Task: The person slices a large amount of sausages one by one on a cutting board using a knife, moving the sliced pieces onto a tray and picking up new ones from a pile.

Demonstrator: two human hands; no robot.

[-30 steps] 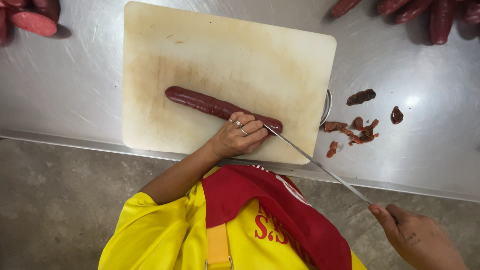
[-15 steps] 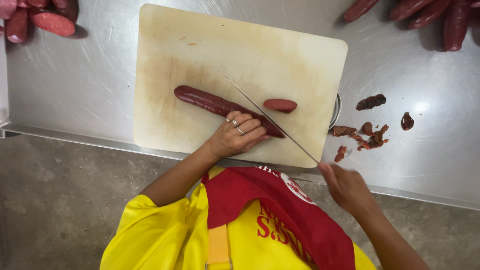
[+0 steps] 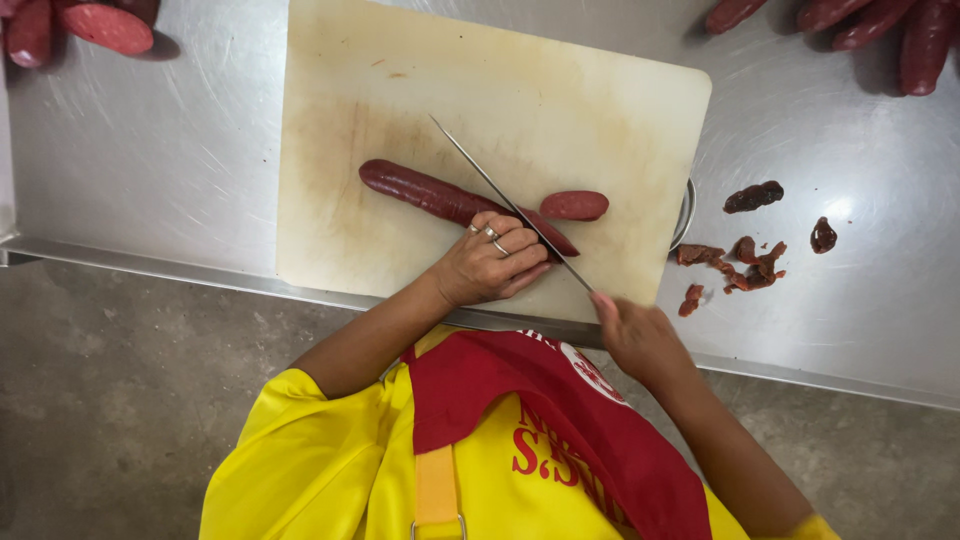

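While the left hand (image 3: 490, 265) pins a long dark-red sausage (image 3: 440, 198) to a stained pale cutting board (image 3: 400, 90), the right hand (image 3: 640, 335) grips the handle of a thin-bladed knife (image 3: 505, 203) at the board's near edge. The left hand's fingers, two of them ringed, are curled down over the sausage's near end, closed on it from above. The right hand is wrapped tight around the knife handle, which is hidden inside the fist. The blade runs diagonally away from the person across the board, its edge crossing the sausage just beside the left fingertips. A short cut-off sausage piece (image 3: 574, 205) lies on the board just right of the blade, apart from the main length. The board sits on a stainless steel worktop (image 3: 150, 180), overhanging nothing visible but covering part of a round metal rim (image 3: 686, 212) at its right side. Dark red scraps of sausage casing (image 3: 745, 262) are scattered on the steel to the right of the board. More whole sausages lie at the far left corner (image 3: 70, 25) and far right corner (image 3: 850, 25) of the worktop. The person wears a yellow shirt (image 3: 300, 450) under a red apron (image 3: 540, 420) with a yellow strap.
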